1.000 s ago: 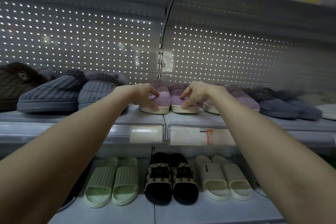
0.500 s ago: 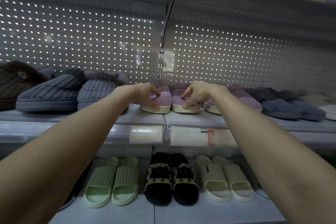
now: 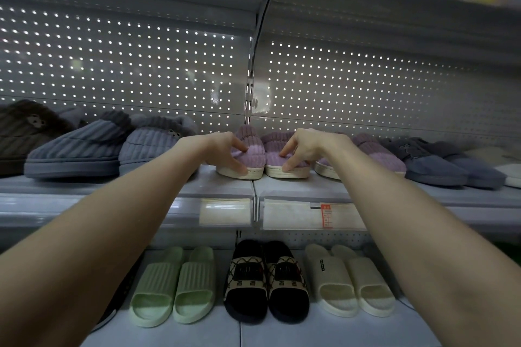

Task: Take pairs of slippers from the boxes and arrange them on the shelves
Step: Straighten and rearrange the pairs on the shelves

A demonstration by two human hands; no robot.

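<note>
Now we have both arms stretched up to the upper shelf (image 3: 158,187), where the purple slippers (image 3: 263,155) sit side by side, soles flat, straddling the seam between two shelf panels. Our left hand (image 3: 225,151) pinches the left slipper, thumb at the pale sole rim and fingers on the ribbed top; our right hand (image 3: 300,149) does the same on its mate. Holding each one separately lets us square the toes to the front edge and close the gap. Grey slippers (image 3: 76,149) stand to the left, another purple pair (image 3: 375,153) to the right. No box is in sight.
</note>
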